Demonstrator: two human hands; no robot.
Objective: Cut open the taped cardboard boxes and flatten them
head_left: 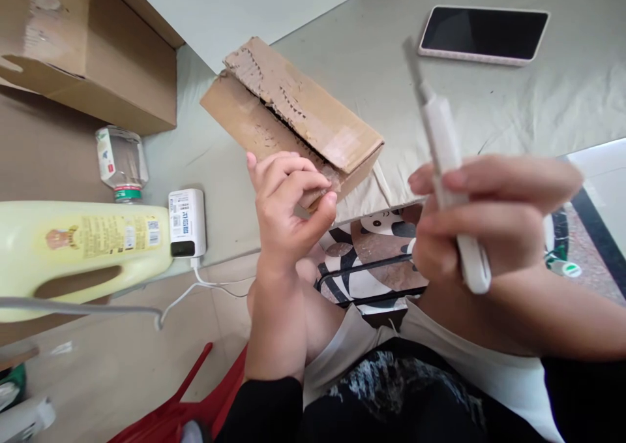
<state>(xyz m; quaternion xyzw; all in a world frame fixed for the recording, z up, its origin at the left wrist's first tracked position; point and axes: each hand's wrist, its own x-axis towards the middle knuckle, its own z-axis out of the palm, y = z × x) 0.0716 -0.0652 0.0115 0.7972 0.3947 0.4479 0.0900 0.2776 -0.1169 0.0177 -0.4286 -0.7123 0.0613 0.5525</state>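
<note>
The right hand [489, 221] is wrapped round a slim white plastic cutter [444, 130], pointed toward 11 o'clock, probably to spare the left hand [283, 211], which is half-curled against the brown cardboard box [313, 97] at 12 o'clock, seemingly steadying it; whether it grips, I cannot tell.

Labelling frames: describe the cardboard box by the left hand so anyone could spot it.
Start at the pale cloth-covered surface. By the left hand, a brown cardboard box lies on it at a slant. Its ragged, pitted flap sets it apart from the larger box at upper left.
</note>
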